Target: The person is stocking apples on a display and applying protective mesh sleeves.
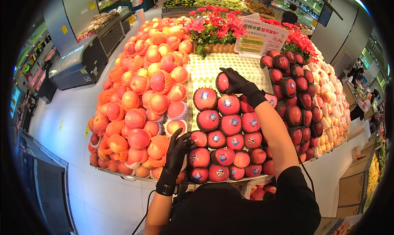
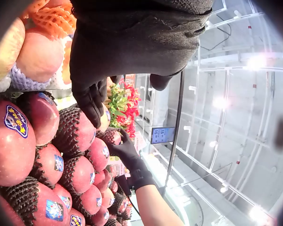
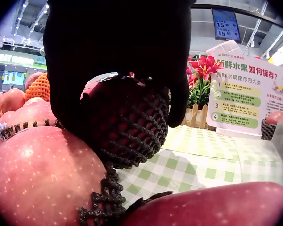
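My gloved right hand (image 1: pixel 238 82) grips a red apple (image 1: pixel 222 82) above the back edge of the labelled apple rows, over the checked cloth (image 1: pixel 209 69). In the right wrist view this apple (image 3: pixel 132 122) wears a black foam net, and the gloved fingers curl round both its sides. My gloved left hand (image 1: pixel 176 153) is at the left front of the rows, its fingertips at a red apple (image 1: pixel 198 139). In the left wrist view the left hand (image 2: pixel 127 52) has its fingers bent down beside the netted apples; whether they grip one is unclear.
Orange-netted apples (image 1: pixel 135 118) are heaped on the left. Dark red apples (image 1: pixel 294 114) stand on the right, with pale netted fruit (image 1: pixel 330 99) beyond. Behind the cloth are red flowers (image 1: pixel 217 28) and a sign (image 1: pixel 261 37).
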Available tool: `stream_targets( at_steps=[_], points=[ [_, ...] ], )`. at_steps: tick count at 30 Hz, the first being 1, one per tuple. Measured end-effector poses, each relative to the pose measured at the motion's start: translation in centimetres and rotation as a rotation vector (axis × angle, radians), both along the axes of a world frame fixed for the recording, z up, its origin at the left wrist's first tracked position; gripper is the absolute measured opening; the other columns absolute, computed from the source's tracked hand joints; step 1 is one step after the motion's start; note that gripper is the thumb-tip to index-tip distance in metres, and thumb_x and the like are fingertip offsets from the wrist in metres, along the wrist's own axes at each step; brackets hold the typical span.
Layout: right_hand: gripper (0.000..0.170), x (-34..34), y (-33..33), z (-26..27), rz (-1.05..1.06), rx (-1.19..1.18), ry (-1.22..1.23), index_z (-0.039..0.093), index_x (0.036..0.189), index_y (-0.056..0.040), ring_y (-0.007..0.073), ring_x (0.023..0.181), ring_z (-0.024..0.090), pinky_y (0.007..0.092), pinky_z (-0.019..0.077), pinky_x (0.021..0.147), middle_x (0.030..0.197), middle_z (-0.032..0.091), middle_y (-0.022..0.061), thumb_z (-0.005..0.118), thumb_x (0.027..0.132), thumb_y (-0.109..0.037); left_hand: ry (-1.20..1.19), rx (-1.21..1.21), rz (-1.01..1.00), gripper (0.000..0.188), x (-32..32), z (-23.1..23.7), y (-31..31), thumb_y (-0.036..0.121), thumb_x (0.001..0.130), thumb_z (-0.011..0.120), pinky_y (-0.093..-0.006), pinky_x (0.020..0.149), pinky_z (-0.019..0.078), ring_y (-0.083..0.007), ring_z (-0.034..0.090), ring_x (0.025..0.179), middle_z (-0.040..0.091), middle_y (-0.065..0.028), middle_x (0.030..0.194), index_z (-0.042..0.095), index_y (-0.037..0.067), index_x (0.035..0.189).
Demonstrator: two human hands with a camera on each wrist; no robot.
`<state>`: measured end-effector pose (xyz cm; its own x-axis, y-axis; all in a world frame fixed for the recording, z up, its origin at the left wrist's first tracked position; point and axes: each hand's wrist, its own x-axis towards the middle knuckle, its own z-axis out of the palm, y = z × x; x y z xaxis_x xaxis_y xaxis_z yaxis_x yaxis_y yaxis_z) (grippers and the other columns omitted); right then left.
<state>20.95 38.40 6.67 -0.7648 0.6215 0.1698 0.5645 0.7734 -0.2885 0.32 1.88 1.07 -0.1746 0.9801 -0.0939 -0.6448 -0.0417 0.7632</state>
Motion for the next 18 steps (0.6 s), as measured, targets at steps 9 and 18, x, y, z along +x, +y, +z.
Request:
stream_targets(
  at_steps=[9, 18],
  points=[
    [0.12, -2.4, 0.8, -0.9, -0.065, -0.144, -0.168, 0.025, 0.149, -0.0098, 0.0415, 0.126, 0.043, 0.0462, 0.0388, 0.106, 0.139, 0.039, 0.024, 0.089, 0.051, -0.035, 0.068, -0.02, -0.001, 0.049, 0.9, -1.5, -0.6, 0.012, 0.101, 0.042, -0.0472, 0.098, 0.05, -0.0307, 0.059, 0.111, 0.051, -0.0192, 0.132, 0.024, 0.006, 0.146],
    [0.137, -3.7, 0.3, -0.4, -0.125, -0.265, -0.276, 0.017, 0.152, -0.0119, 0.0412, 0.129, 0.042, 0.0463, 0.0389, 0.108, 0.145, 0.035, 0.0238, 0.094, 0.042, -0.04, 0.05, 0.013, -0.007, 0.052, 1.3, -1.8, -0.7, 0.018, 0.098, 0.052, -0.0436, 0.095, 0.051, -0.0255, 0.058, 0.111, 0.051, -0.0152, 0.129, 0.031, 0.008, 0.144]
  ],
)
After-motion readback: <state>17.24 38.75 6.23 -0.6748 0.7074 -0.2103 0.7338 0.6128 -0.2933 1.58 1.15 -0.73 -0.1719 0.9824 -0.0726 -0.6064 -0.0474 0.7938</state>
